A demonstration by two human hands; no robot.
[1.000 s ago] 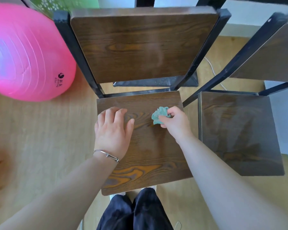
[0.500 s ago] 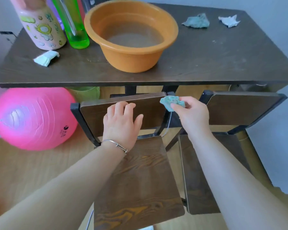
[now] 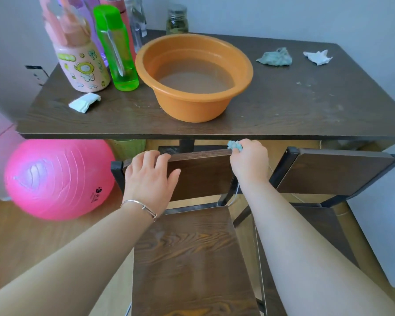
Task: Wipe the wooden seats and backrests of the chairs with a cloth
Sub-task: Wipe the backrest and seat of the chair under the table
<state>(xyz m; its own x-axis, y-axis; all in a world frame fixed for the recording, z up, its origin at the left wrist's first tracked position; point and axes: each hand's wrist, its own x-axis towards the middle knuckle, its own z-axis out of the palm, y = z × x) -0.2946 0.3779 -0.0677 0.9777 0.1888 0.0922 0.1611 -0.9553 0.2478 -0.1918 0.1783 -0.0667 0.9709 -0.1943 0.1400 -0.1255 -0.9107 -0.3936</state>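
Head cam: I see L hand [image 3: 149, 179] on the near chair's backrest [image 3: 201, 172], fingers curled over its top edge, thumb on the front. R hand [image 3: 249, 163] fingers bunch the cloth [image 3: 235, 145] against the backrest's top-right corner. Below is the seat [image 3: 192, 258]; table [image 3: 283, 106] w/ basin [image 3: 193, 80] behind.

- Two chairs [image 3: 187, 258], [image 3: 333, 174]
- Two hands [image 3: 149, 179], [image 3: 249, 163]
- Two teal cloths [image 3: 235, 145], [image 3: 275, 57]
- Two white paper scraps [image 3: 84, 102], [image 3: 317, 57]
- One orange basin [image 3: 192, 108]
- One pink ball [image 3: 57, 179]
- One table [image 3: 283, 99]
- One jar [image 3: 177, 19]
- At least four bottles [image 3: 116, 49]
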